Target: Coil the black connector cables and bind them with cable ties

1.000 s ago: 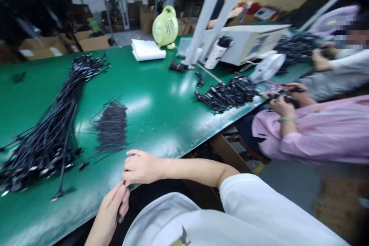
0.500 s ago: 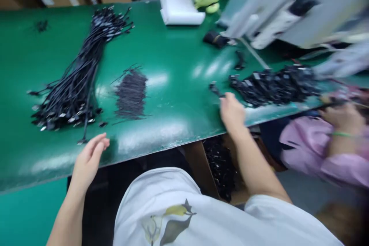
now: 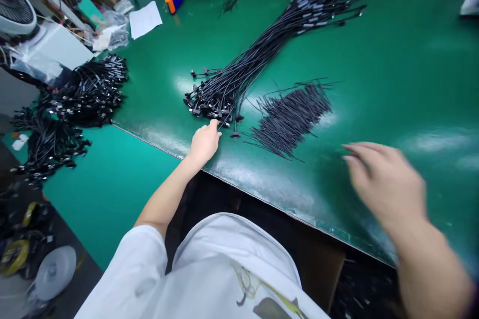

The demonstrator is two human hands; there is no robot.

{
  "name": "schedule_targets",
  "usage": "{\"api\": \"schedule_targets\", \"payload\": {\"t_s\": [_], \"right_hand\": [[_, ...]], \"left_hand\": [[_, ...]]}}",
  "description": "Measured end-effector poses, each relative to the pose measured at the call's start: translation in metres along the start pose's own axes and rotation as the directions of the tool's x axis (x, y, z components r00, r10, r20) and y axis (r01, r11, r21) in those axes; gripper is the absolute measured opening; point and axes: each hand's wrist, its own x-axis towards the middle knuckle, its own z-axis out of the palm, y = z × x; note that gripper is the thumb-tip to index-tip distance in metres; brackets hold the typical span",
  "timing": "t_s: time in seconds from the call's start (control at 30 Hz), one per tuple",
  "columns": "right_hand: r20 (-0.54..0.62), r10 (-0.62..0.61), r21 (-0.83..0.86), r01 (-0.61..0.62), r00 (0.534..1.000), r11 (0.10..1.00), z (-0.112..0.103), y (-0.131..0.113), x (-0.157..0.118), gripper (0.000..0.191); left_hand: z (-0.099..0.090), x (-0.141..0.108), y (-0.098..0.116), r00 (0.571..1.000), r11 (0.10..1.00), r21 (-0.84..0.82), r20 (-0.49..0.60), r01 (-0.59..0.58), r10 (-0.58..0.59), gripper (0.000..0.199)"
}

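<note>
My left hand (image 3: 205,144) is at the lower end of a long bundle of black cables (image 3: 258,57). Its fingers are closed at the connector ends, pinching what looks like one cable (image 3: 223,122); the fingertips partly hide it. The bundle lies slantwise on the green tabletop, metal-tipped plugs at both ends. Over the table to the right, my right hand (image 3: 387,182) is blurred, thumb and fingers apart, with nothing visible in it. Between the hands lies a flat pile of short thin black strips (image 3: 292,117), perhaps cable ties.
More black cable bundles (image 3: 88,92) are heaped at the left, beside a white box and a fan (image 3: 15,2). At the back are a white paper (image 3: 145,20) and an orange-and-blue roll (image 3: 172,0). The table's front edge (image 3: 258,194) runs before my body.
The view has swung left. My left hand has reached the cable bundle and closed there. My right hand has left the small black cable coil at the right and come back empty.
</note>
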Motion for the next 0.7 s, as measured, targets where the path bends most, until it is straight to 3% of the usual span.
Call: {"api": "schedule_targets", "payload": {"t_s": [0.07,0.13,0.2,0.27,0.3,0.37,0.43,0.5,0.57,0.63,0.7], "right_hand": [[-0.002,-0.156,0.040,0.156,0.988,0.987,0.022,-0.041,0.027,0.040],[0.008,-0.300,0.093,0.298,0.954,0.950,0.043,-0.079,0.064,0.050],[0.052,-0.319,0.088,0.314,0.946,0.945,0.059,-0.098,0.109,0.040],[0.108,-0.206,0.048,0.201,0.973,0.978,0.065,-0.091,0.158,0.031],[0.113,-0.120,0.019,0.119,0.986,0.993,0.062,-0.079,0.181,0.034],[0.024,0.066,-0.034,-0.065,0.998,0.997,0.044,-0.045,0.221,0.047],[-0.085,0.215,-0.079,-0.221,0.973,0.972,0.014,-0.009,0.244,0.067],[-0.192,0.238,-0.121,-0.263,0.952,0.957,-0.018,0.017,0.246,0.070],[-0.161,0.176,-0.299,-0.218,0.971,0.929,-0.042,0.027,0.226,0.069],[0.001,0.071,-0.557,-0.058,0.997,0.829,-0.054,0.020,0.186,0.066],[0.175,-0.145,-0.651,0.225,0.974,0.725,-0.055,-0.004,0.132,0.046]], "left_hand": [[-0.011,-0.020,0.008,0.993,0.923,-0.382,0.082,-0.046,0.083,0.030],[-0.024,-0.046,0.015,0.940,0.684,-0.730,0.242,0.014,0.239,0.030],[-0.033,-0.072,0.019,0.826,0.471,-0.865,0.389,0.174,0.408,0.032],[-0.036,-0.093,0.014,0.761,0.309,-0.893,0.442,0.327,0.474,0.029],[-0.036,-0.101,0.008,0.766,0.223,-0.894,0.448,0.389,0.461,0.027],[-0.035,-0.112,-0.010,0.825,0.024,-0.890,0.432,0.456,0.365,0.023],[-0.034,-0.119,-0.032,0.885,-0.163,-0.886,0.387,0.435,0.257,0.021],[-0.034,-0.122,-0.052,0.927,-0.292,-0.883,0.321,0.367,0.195,0.020],[-0.034,-0.121,-0.063,0.950,-0.351,-0.884,0.275,0.310,0.145,0.021],[-0.033,-0.116,-0.061,0.966,-0.324,-0.911,0.253,0.256,0.054,0.024],[-0.031,-0.110,-0.048,0.976,-0.187,-0.961,0.216,0.205,-0.036,0.030]]}}
